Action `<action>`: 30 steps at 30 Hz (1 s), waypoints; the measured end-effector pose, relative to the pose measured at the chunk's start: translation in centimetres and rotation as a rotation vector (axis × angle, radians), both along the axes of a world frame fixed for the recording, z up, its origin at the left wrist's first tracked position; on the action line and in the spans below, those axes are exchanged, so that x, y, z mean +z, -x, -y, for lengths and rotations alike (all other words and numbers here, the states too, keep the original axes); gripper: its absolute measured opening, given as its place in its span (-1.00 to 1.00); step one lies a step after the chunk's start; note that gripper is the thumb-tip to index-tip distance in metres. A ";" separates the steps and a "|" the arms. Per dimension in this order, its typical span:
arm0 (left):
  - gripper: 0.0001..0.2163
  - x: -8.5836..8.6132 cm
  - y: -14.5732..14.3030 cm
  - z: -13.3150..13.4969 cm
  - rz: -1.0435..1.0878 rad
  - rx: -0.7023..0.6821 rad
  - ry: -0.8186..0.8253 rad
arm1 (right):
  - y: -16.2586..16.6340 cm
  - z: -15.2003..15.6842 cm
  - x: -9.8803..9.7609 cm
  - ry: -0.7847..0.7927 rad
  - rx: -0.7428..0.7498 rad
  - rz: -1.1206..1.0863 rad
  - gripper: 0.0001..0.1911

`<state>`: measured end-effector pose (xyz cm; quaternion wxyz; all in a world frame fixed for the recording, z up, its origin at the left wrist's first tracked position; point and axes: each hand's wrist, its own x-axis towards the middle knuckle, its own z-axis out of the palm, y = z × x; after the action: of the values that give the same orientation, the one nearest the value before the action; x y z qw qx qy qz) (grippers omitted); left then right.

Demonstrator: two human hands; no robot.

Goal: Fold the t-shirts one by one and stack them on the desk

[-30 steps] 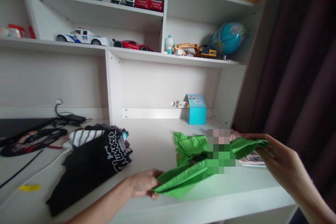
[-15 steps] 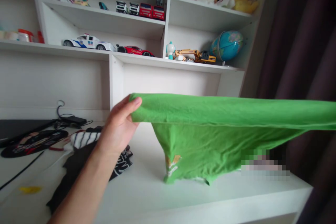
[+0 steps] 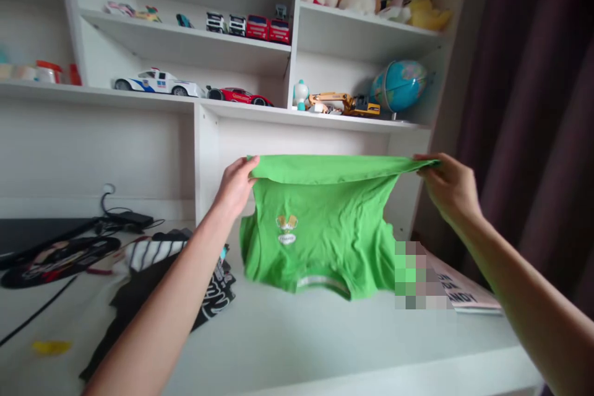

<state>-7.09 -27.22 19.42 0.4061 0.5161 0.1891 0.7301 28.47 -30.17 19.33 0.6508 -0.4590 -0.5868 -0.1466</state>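
Note:
A green T-shirt hangs upside down above the white desk, its hem along the top and its neckline near the desktop. A small yellow and white print shows on its front. My left hand pinches one end of the hem between thumb and fingers. At the other end, my right hand grips the hem, with the cloth stretched between both hands. Left of the shirt lies a dark garment with white lettering, partly behind my left forearm.
Behind the desk, white shelves hold a toy police car, a red toy car, a toy excavator, a globe and plush toys. A magazine lies at right. Cables and a black disc-shaped item sit at left.
My right hand has come into view holding the hem. The shirt has moved back from the camera, and now hangs with its front print and neckline showing more fully.

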 end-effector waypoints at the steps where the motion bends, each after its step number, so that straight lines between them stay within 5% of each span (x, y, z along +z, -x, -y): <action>1: -0.80 0.5 0.3 1.0 -0.014 0.021 -0.071 | 0.1 0.3 0.2 -0.061 0.037 -0.041 -0.71; 4: -0.74 0.0 1.0 3.8 -0.200 0.059 -0.069 | -0.1 1.6 -1.2 -0.096 0.066 -0.088 -0.70; 6: -0.72 -2.6 1.3 4.8 -0.423 0.092 0.045 | -0.8 2.1 -4.1 0.049 0.064 -0.038 -0.75; 9: -0.75 -8.8 1.3 5.4 -0.791 0.102 0.166 | -2.7 2.8 -10.8 0.352 0.120 0.034 -0.78; 13: -0.84 -16.2 1.2 6.6 -1.238 -0.095 0.305 | -6.1 4.0 -20.8 0.626 0.170 0.129 -0.77; 17: -0.79 -17.8 1.3 8.1 -1.593 -0.296 0.392 | -9.6 5.7 -27.4 0.739 0.184 0.346 -0.79; 20: -0.77 -16.4 0.3 7.1 -1.676 -0.308 0.242 | -10.7 6.2 -28.0 0.778 0.135 0.398 -0.76; 23: -0.73 -16.3 -2.0 3.4 -1.604 -0.174 -0.013 | -9.1 5.7 -25.7 0.829 0.123 0.418 -0.74; 26: -0.69 -18.8 -4.4 -1.9 -1.526 0.013 -0.104 | -5.4 4.2 -23.0 0.853 0.171 0.434 -0.73; 30: -0.53 -23.2 -5.4 -7.5 -1.591 0.202 0.073 | -0.3 1.1 -21.4 0.864 0.271 0.504 -0.76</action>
<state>-1.69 -19.74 -3.80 0.0983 0.8485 0.4915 0.1701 28.77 -31.28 -2.03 0.2537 -0.5563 -0.7863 0.0885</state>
